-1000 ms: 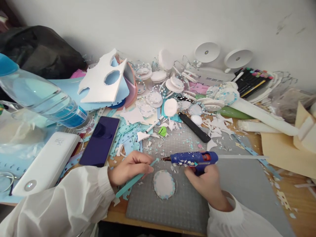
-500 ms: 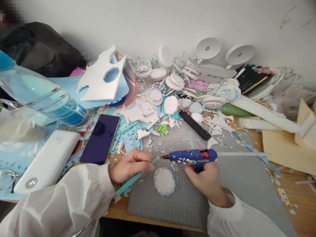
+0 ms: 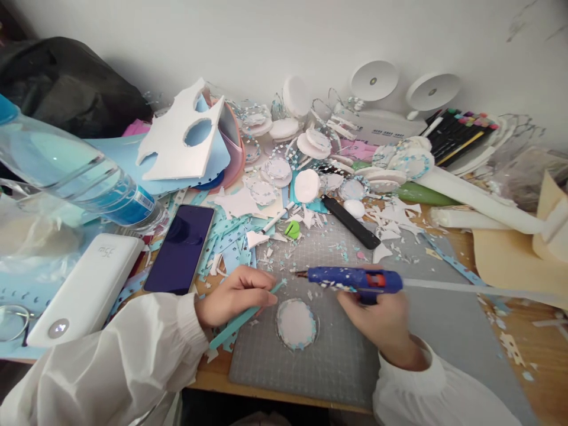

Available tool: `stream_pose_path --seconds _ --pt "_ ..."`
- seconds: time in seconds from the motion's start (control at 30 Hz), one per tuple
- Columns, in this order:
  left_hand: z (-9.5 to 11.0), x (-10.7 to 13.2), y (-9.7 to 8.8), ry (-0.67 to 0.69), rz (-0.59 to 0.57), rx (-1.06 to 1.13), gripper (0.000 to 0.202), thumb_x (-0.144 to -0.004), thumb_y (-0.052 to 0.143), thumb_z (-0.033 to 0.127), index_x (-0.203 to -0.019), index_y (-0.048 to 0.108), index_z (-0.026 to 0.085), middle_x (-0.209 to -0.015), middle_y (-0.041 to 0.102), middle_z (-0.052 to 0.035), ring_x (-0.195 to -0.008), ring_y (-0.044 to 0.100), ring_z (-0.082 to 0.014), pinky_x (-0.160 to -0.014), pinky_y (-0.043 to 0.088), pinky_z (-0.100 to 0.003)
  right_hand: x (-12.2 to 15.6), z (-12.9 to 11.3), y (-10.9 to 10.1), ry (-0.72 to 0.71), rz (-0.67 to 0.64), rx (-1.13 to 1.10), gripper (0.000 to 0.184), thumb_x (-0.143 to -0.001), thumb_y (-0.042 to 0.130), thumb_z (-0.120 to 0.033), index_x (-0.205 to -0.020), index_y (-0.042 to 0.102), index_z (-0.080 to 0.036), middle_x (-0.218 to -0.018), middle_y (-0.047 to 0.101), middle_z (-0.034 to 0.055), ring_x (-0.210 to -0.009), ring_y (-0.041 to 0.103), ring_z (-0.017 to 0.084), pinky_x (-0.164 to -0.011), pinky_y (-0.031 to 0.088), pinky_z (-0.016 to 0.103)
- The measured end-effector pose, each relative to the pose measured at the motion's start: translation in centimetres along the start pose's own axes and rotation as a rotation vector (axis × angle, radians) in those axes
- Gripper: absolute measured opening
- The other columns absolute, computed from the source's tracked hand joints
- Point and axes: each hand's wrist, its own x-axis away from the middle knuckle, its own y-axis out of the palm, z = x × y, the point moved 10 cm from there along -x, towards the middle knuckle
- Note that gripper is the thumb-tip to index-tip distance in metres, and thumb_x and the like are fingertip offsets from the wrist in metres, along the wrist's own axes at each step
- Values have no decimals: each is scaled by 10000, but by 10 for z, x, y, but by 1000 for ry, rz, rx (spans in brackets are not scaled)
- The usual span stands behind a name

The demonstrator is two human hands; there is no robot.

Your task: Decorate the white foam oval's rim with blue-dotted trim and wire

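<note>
My left grip [image 3: 242, 299], at lower centre-left, is closed in a pinch upon a teal strip [image 3: 236, 328]; my right grip [image 3: 377, 316], at lower centre-right, is wrapped about a blue glue gun [image 3: 337, 278]. Whether the trigger is pressed I cannot tell, the fingers being hidden behind the body. For good handling, I judge that the strip should be steadied close to its tip, the nozzle [image 3: 302, 274] should meet that tip lightly with no more than a small dab, and the hot metal should stay clear of the pinching fingertips. The gun's long axis lies nearly level across the frame, nozzle to the left, its translucent glue stick [image 3: 452, 286] trailing out to the right. The strip's long axis rises from lower left to upper right, its tip near the nozzle but apart from it. Just below that gap, a white disc [image 3: 296, 323] edged with pale blue pieces lies flat on the grey cutting mat [image 3: 266, 370]. The mat rests on the wooden surface [image 3: 217, 381]; a black cutter [image 3: 350, 222] lies above the gun, toward frame centre.
</note>
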Motion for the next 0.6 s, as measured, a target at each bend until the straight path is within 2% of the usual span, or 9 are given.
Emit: stream_pose_path --seconds 0.07,0.17,0.2,0.3,0.37,0.43,0.5,0.6 --pt "-2 0 -1 0 7 7 386 -772 607 251 -420 468 170 -486 400 19 -504 394 -110 -521 281 -275 1 21 -18 108 55 80 147 -698 647 -342 -665 614 -203 -454 574 -18 -407 554 175 -469 467 291" --pt "-5 1 -3 -7 11 28 373 -768 619 255 -428 496 166 -481 394 24 -502 395 -109 -521 293 -268 11 61 -54 312 121 221 370 -717 623 -508 -494 534 -227 -396 509 14 -413 562 225 -474 443 337" --pt "-6 1 -3 -11 12 33 368 -769 620 255 -432 507 164 -481 397 23 -502 396 -109 -519 293 -267 16 72 -66 352 153 270 396 -719 597 -560 -515 552 -224 -430 543 40 -464 600 259 -485 440 352" --pt "-7 1 -4 -4 18 36 359 -780 619 245 -439 542 160 -483 427 15 -513 410 -113 -531 302 -269 35 98 -94 404 219 380 436 -735 558 -607 -787 671 -189 -718 705 140 -755 701 362 -593 481 405" --pt "-6 1 -4 12 18 35 355 -789 616 233 -445 566 158 -484 446 10 -521 416 -116 -547 310 -273 47 112 -101 424 229 418 446 -731 563 -609 -859 674 -197 -788 721 160 -814 704 384 -619 489 423" --pt "-6 1 -4 17 18 25 345 -801 610 228 -464 598 155 -494 458 7 -530 420 -117 -555 308 -276 56 122 -101 434 196 461 408 -739 561 -599 -833 657 -213 -743 705 151 -782 699 388 -605 487 425" --pt "-6 1 -5 12 20 5 336 -811 605 230 -485 629 151 -499 448 10 -528 408 -115 -550 290 -279 60 125 -95 425 120 521 364 -769 549 -574 -814 634 -223 -717 678 146 -759 688 388 -593 484 428" --pt "-6 1 -5 1 21 -8 325 -812 603 243 -508 663 145 -492 405 22 -507 370 -106 -535 258 -285 63 122 -90 399 -4 593 363 -806 531 -583 -839 608 -230 -786 664 164 -799 672 399 -594 485 447"
